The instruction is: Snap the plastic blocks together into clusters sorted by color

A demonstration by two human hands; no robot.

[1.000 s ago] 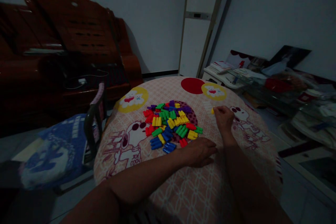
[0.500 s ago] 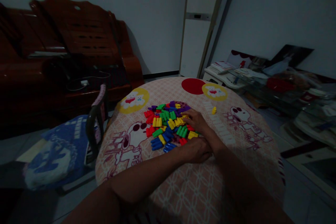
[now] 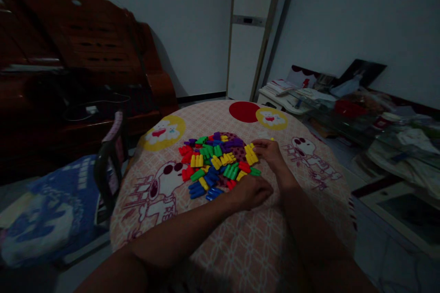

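A loose pile of plastic bullet-shaped building blocks point(image 3: 206, 151) in red, green, blue, yellow and purple lies on the round table. My right hand point(image 3: 270, 152) is at the pile's right edge, its fingertips closed on the end of a yellow building block point(image 3: 251, 154). Just beyond that hand a bit of another yellow block point(image 3: 272, 139) shows; the hand hides the rest. My left hand point(image 3: 252, 191) rests on the tablecloth at the near right of the pile, fingers loosely curled in. Nothing shows in it.
A patterned tablecloth point(image 3: 237, 242) with cartoon figures covers the table. On the left stands a chair point(image 3: 110, 165) with a blue cushion, and behind it a wooden sofa point(image 3: 92, 50). To the right is a cluttered glass-topped table point(image 3: 330, 109).
My right hand let go of a yellow block at the right, reached left into the pile and drew another yellow block rightward. My left hand's fingers curled in. The view turned slightly right.
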